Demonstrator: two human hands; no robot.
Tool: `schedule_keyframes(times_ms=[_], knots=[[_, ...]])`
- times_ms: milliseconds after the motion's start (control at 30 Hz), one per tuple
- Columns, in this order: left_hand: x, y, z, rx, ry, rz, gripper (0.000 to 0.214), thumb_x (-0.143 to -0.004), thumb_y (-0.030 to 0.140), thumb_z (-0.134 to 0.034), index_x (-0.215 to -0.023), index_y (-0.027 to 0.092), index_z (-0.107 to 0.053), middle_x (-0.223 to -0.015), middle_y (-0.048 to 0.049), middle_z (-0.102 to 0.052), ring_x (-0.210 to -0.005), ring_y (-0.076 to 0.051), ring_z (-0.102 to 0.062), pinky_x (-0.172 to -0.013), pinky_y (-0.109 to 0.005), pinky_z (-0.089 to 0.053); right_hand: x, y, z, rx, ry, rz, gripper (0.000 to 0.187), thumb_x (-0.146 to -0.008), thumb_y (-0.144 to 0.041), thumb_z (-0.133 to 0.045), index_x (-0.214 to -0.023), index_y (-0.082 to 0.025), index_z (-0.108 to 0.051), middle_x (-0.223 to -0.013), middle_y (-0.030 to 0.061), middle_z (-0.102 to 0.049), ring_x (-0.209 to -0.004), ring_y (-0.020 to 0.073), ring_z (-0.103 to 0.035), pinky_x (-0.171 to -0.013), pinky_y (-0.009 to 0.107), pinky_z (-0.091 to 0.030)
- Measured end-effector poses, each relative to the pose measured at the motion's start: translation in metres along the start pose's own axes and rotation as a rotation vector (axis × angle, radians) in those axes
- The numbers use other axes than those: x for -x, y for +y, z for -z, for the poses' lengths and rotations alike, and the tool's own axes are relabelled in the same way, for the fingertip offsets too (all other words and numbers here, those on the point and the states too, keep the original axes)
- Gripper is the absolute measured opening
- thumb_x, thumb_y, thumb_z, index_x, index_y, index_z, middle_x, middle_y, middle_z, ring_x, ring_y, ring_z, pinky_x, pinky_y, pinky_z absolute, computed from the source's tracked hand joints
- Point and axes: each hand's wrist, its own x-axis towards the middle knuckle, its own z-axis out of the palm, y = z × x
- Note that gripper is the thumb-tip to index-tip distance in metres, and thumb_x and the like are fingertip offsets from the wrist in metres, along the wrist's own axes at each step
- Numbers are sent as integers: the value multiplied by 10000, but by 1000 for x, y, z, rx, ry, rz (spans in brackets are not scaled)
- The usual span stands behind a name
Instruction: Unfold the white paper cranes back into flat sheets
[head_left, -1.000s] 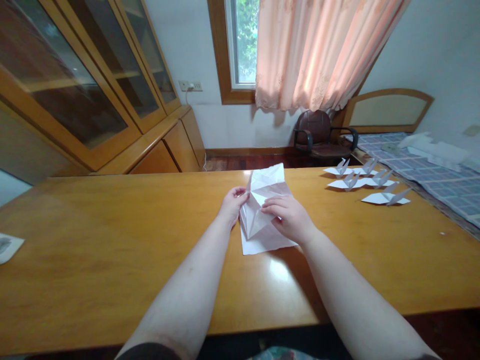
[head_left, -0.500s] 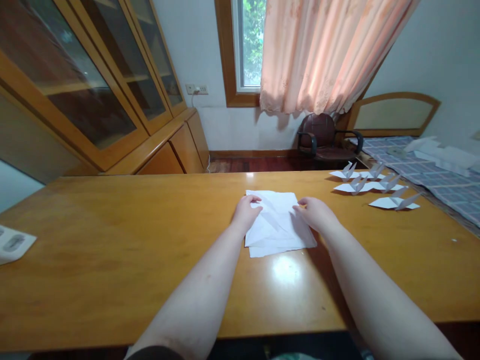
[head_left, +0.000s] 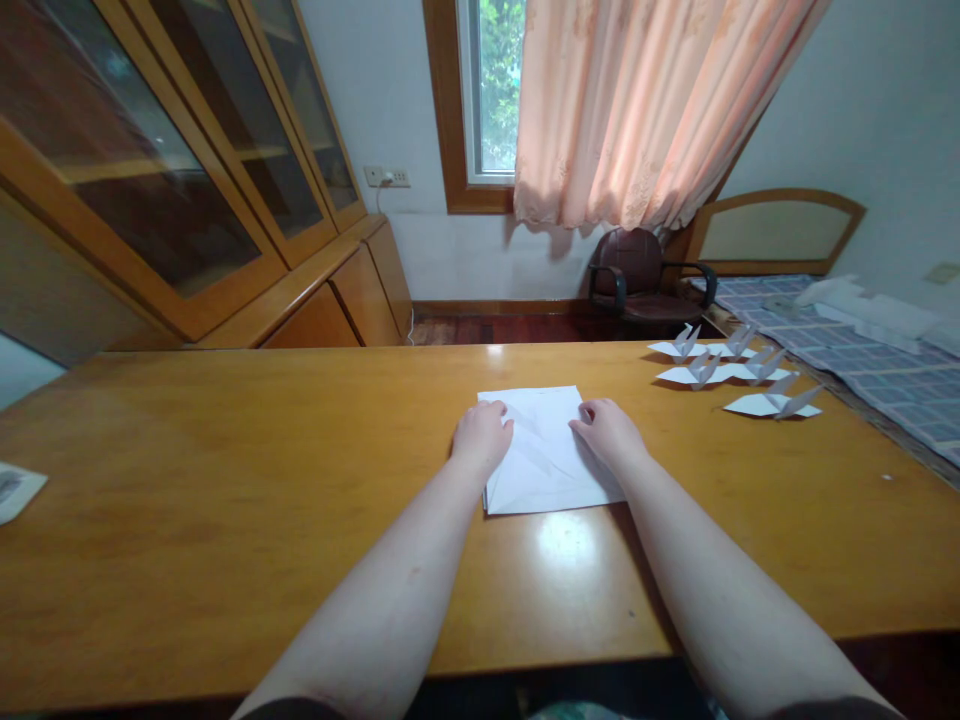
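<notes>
White paper sheets (head_left: 541, 460) with faint diagonal creases lie in a squared stack on the wooden table in front of me. My left hand (head_left: 482, 436) grips the left edge of the sheets, its thumb resting on top. At the right edge, my right hand (head_left: 610, 432) pinches the paper between thumb and curled fingers. Both forearms reach in from the near side. How many sheets each hand grips cannot be made out.
Several folded white paper cranes (head_left: 776, 404) stand at the table's far right. A white printed item (head_left: 19, 490) lies at the left edge of the table (head_left: 247, 520). Beyond are a brown armchair (head_left: 637, 275), a bed (head_left: 847, 330) and a glass-door cabinet (head_left: 270, 215).
The upper sheet has come down into line with the one below, whose edge stuck out at the near side. Both hands have shifted slightly nearer to me; the view has turned slightly right.
</notes>
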Motion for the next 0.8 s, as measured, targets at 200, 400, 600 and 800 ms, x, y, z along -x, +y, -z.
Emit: schedule_keyframes(times_ms=[200, 400, 600, 800], knots=[[7, 9, 7, -167, 117, -20, 255, -797, 334, -555, -987, 197, -655, -1059, -139, -622, -1069, -302, -497, -934, -464, -367, -2, 3, -8, 7, 44, 10, 266, -779, -355, -587, -970, -184, -659, -958, 106, -628, -851, 224, -601, -733, 307, -428], [10, 11, -13, -136, -99, -257, 665, -811, 544, -477, -1357, 171, -418, -1480, -128, -320, -1397, -325, -141, -1124, -523, -59, -1, -7, -9, 2, 132, 148, 297, -822, -329, -554, -1046, -162, -656, -1060, 137, -638, -981, 268, -588, -871, 391, -430], [9, 4, -29, -183, -295, -192, 590, -892, 359, -316, -1442, 155, -256, -1535, -101, -162, -1418, -257, -126, -1130, -510, -72, 11, -35, -23, -155, -174, 667, 514, -906, -414, -430, -1374, -204, -404, -1422, 89, -425, -1320, 225, -370, -1083, 413, -287], [10, 6, -27, -188, -263, -181, 579, -904, 345, -268, -1445, 141, -247, -1522, -100, -207, -1415, -231, -153, -1138, -485, -99, 0, -36, -37, -7, -246, 528, 584, -916, -464, -373, -1428, -192, -308, -1486, 106, -293, -1383, 248, -245, -1116, 454, -199]])
